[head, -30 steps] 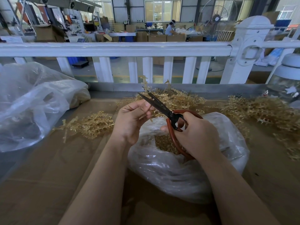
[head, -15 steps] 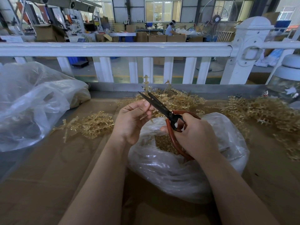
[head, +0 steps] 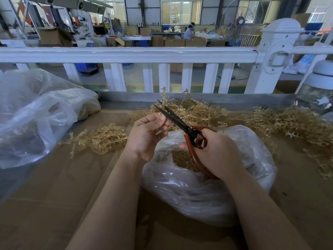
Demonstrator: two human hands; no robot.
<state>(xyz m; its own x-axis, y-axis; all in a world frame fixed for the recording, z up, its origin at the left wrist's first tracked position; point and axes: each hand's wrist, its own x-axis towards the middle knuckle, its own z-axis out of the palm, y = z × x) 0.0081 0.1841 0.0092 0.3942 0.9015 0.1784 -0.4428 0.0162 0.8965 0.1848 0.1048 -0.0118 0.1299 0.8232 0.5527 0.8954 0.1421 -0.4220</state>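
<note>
At frame centre, the left hand (head: 146,136) pinches a tan plastic strip (head: 163,97) that rises past the parted blades of the scissors (head: 177,120). The right hand (head: 219,154) grips their red handles.

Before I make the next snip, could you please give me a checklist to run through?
1. Left hand pinches the gold sprue: ok.
2. Right hand grips the scissors by the red handles: ok.
3. Blades parted: ok.
4. Sprue seated between the blades: cannot tell.
5. Left fingertips clear of the blades: cannot tell, they look very close.
6. Open plastic bag under the cut: ok.
</note>
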